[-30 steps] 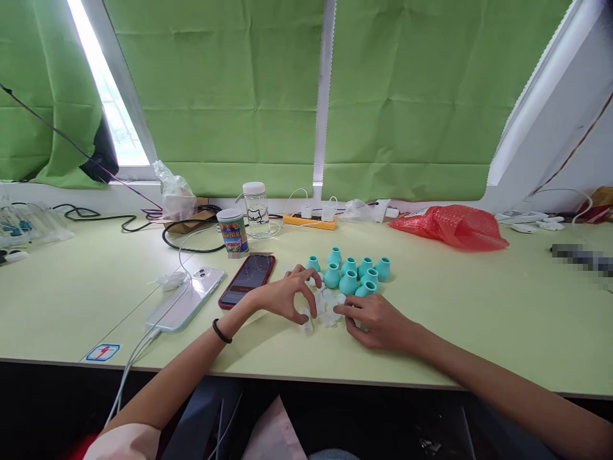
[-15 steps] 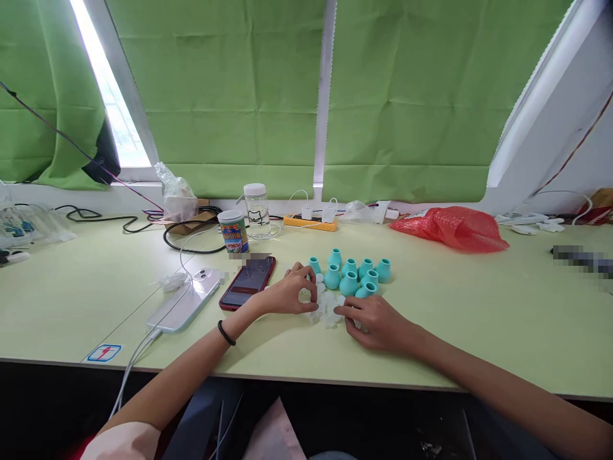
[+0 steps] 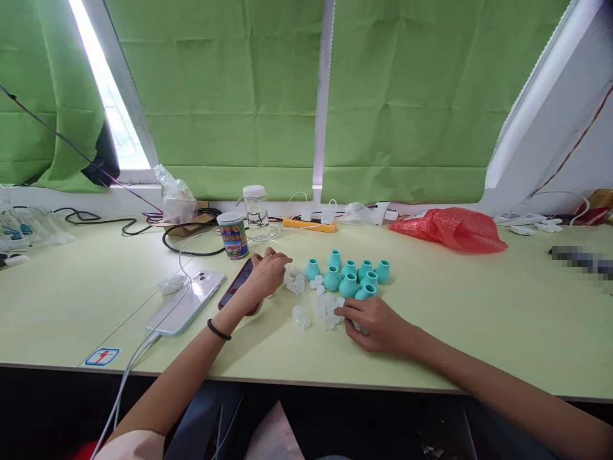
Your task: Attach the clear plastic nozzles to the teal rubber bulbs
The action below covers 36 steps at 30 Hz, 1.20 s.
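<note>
My left hand (image 3: pixel 269 273) hovers over the right edge of a dark phone in a red case (image 3: pixel 234 287), its fingers bent; whether anything is between them is hidden. My right hand (image 3: pixel 371 322) rests on the table with curled fingers, its fingertips at a pile of small translucent pieces (image 3: pixel 327 308); what it grips, if anything, is too small to tell. Several turquoise vase-shaped pieces (image 3: pixel 348 285) stand grouped behind the pile. More translucent pieces (image 3: pixel 295 282) lie just right of my left hand, and one clear piece (image 3: pixel 301 317) lies apart, nearer the front.
A white phone (image 3: pixel 189 303) with a cable lies at the left. Behind stand a patterned cup (image 3: pixel 233 236) and a clear jar (image 3: pixel 257 216). An orange power strip (image 3: pixel 310 223) and a red plastic bag (image 3: pixel 450 229) are at the back.
My left hand has moved left from the translucent pieces to over the dark phone, uncovering the pieces and the leftmost turquoise one. My right hand has stayed in place.
</note>
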{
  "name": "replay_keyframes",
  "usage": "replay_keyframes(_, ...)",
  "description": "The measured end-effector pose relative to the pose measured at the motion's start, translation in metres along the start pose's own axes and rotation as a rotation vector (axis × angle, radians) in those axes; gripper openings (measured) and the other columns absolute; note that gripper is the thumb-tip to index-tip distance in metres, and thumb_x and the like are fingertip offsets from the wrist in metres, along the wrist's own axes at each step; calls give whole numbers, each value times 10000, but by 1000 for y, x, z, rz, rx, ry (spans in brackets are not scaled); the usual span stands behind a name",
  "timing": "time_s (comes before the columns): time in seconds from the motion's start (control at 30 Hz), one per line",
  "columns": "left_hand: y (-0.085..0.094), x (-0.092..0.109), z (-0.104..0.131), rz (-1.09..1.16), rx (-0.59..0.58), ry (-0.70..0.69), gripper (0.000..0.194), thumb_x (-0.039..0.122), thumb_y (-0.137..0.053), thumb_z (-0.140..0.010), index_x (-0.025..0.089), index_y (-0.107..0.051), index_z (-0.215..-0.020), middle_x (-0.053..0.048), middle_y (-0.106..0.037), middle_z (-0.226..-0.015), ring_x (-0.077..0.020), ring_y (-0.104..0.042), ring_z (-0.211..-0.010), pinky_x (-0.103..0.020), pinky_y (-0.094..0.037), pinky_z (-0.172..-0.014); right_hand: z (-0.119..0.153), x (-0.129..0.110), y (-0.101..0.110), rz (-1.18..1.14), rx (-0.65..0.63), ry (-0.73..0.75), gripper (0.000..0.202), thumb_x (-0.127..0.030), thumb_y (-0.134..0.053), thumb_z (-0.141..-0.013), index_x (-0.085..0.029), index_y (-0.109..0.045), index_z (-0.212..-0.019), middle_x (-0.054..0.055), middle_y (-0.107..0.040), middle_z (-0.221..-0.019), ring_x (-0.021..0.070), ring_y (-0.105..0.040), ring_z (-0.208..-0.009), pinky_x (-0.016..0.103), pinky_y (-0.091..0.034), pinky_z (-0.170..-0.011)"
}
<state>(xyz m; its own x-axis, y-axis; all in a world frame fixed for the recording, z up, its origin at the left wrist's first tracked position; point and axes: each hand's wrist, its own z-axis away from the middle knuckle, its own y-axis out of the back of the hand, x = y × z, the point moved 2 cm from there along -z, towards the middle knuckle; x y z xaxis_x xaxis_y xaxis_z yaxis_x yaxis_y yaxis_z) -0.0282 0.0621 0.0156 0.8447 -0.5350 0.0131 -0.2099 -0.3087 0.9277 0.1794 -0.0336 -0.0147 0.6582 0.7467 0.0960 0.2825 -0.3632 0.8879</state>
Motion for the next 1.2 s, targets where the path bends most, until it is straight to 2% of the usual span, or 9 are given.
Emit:
replay_keyframes(0.13, -6, -3, 0, -49, -46, -2, 305, 87, -377, -725, 183, -568, -943, -78, -603, -898, -248, -419, -928, -388, -295, -721, 0, -1, 0, 10, 1, -3, 197, -116, -409, -721, -162, -544, -858, 15, -543, -693, 79, -448, -538, 236, -234, -484)
replay_keyframes(0.33, -7, -4, -2, -77, -47, 18, 247, 126, -425, -723, 155, -584, -911, -93, -595, -859, -242, -434, -935, -355, -342, -705, 1, 0, 0, 14, -3, -2, 219, -122, -408, -726, -166, -544, -892, 13, -542, -687, 82, -440, -536, 238, -224, -483)
replay_keyframes(0.53, -8, -3, -5, -75, -41, 74, 252, 154, -404, -749, 155, -616, -887, -100, -559, -817, -190, -517, -770, -289, -386, -655, 0, 0, -1, 2, -5, -1, 214, -118, -403, -728, -160, -550, -878, 20, -542, -691, 83, -441, -537, 235, -222, -478)
replay_keyframes(0.67, -7, 2, -4, -80, -30, 65, 257, 167, -405, -750, 162, -615, -898, -101, -566, -811, -188, -519, -748, -290, -397, -651, 1, 0, -1, 5, 24, 5, 217, -117, -409, -728, -154, -549, -890, 23, -544, -687, 82, -448, -531, 233, -231, -475)
replay_keyframes(0.8, -7, 7, -4, -45, 31, 26, 299, 130, -358, -761, 153, -575, -966, -95, -587, -823, -208, -477, -829, -299, -400, -678, 1, 0, -1, -21, 45, -3, 204, -130, -402, -749, -149, -541, -896, 29, -548, -698, 88, -465, -552, 228, -263, -484)
replay_keyframes(0.97, -13, 11, -8, 75, 133, -77, 370, 90, -300, -774, 167, -472, -1092, -70, -564, -977, -192, -420, -893, -316, -375, -762, 0, -1, 0, -37, 60, -4, 186, -137, -408, -753, -149, -537, -887, 34, -547, -706, 93, -475, -574, 221, -290, -495)
replay_keyframes(1.1, -22, 9, -24, 122, 58, -84, 349, 120, -300, -783, 169, -485, -1076, -66, -542, -1039, -193, -412, -934, -333, -357, -782, -1, -1, 2, -24, 65, -8, 172, -134, -415, -743, -150, -542, -856, 29, -542, -695, 86, -466, -558, 218, -284, -488)
replay_keyframes(1.2, -29, 5, -43, 105, -117, -104, 332, 142, -322, -776, 196, -509, -1045, -70, -507, -1092, -207, -412, -981, -357, -336, -796, -1, -1, 3, -13, 62, -8, 183, -134, -410, -743, -149, -545, -866, 23, -541, -681, 82, -451, -531, 221, -270, -474)
